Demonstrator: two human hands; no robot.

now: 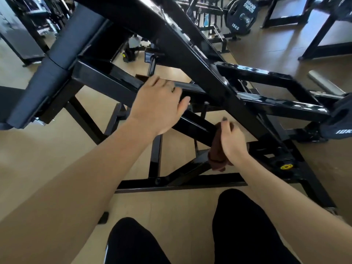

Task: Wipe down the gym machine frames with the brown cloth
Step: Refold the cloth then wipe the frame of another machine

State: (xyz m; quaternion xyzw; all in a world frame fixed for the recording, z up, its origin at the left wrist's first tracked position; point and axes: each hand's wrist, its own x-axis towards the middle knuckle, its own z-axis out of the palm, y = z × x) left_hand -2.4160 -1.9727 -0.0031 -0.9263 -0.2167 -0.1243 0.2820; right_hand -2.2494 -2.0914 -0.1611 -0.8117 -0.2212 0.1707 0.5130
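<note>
The left hand (159,103) holds a black bar (106,80) of the gym machine, with its fingers curled over the top and the thumb tucked under. There is a ring (173,88) on one finger. The right hand (231,141) is lower down and grips the brown cloth (216,159). The cloth is wrapped around a slanted black bar (192,124) in the low middle of the machine, and it presses on that bar. A bit of the cloth hangs out under the hand. The big black frame (190,54) slopes across the top of the view. A black pad (62,54) sits at the left side of the machine. A yellow ring (286,166) shows near the right foot of the machine. A round weight plate (242,15) stands far back on the tan floor (38,159). The person's legs in black trousers (245,231) are at the bottom.
</note>
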